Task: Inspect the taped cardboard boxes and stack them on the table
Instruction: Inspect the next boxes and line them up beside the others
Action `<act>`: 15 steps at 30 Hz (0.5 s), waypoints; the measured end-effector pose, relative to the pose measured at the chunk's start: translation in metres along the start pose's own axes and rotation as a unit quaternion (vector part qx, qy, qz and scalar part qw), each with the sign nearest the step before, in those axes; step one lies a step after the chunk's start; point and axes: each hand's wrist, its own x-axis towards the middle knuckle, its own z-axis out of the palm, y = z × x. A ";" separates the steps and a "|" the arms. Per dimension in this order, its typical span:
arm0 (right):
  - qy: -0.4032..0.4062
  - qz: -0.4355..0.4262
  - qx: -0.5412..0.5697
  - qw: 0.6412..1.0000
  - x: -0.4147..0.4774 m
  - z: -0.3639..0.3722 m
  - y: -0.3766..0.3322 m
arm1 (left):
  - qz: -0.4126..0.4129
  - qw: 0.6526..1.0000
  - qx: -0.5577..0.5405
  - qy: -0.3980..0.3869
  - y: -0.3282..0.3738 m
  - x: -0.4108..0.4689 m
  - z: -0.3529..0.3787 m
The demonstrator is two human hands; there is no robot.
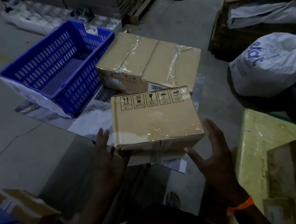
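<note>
The small taped cardboard box (pixel 155 118), handling symbols printed along its far edge, is held up between both hands above the floor (pixel 2 112); the left hand (pixel 105 155) lies flat against its left side, fingers straight; the right hand (pixel 214 152) is spread at its near right corner, thumb at the near face. Just beyond the box lies a larger tape-wrapped carton (pixel 148 61); beyond and to its left, a blue slotted crate (pixel 59 71); to its right, a white printed sack (pixel 272 65).
</note>
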 end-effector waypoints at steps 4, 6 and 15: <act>-0.156 0.192 0.078 0.966 -0.012 0.016 0.027 | -0.109 0.990 -0.008 -0.084 -0.026 -0.014 0.010; -0.181 0.179 0.075 0.964 -0.016 0.027 0.025 | -0.130 0.989 -0.022 -0.070 -0.022 -0.016 0.014; -0.152 0.092 0.162 0.971 0.008 0.043 -0.021 | -0.160 0.978 -0.126 0.051 -0.005 0.012 -0.020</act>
